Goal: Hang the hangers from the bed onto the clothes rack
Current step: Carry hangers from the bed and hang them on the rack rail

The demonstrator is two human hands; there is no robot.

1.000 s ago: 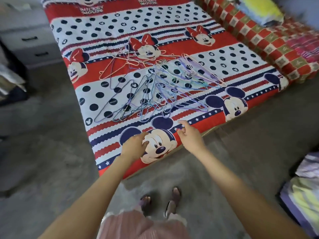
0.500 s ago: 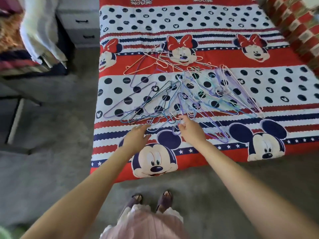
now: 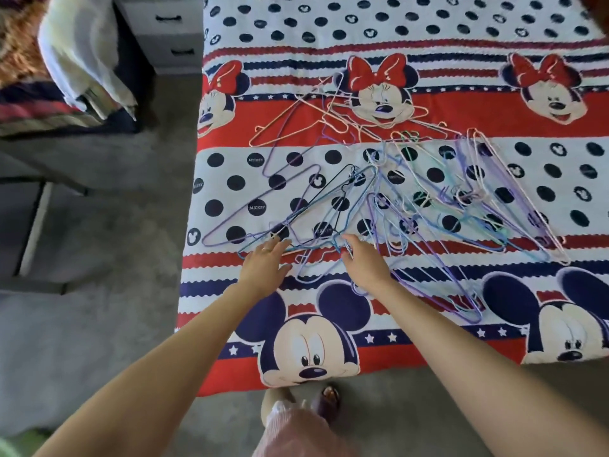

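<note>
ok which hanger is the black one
The thin black hanger near the pile's left side, just beyond the left hand. All the others are purple, blue, pink or pale.

Counts: one bed [image 3: 412,31]; one tangled pile of wire hangers [image 3: 389,206], individual number not countable; two hands, left hand [image 3: 263,268], right hand [image 3: 364,263]; two drawer handles [image 3: 168,18].
</note>
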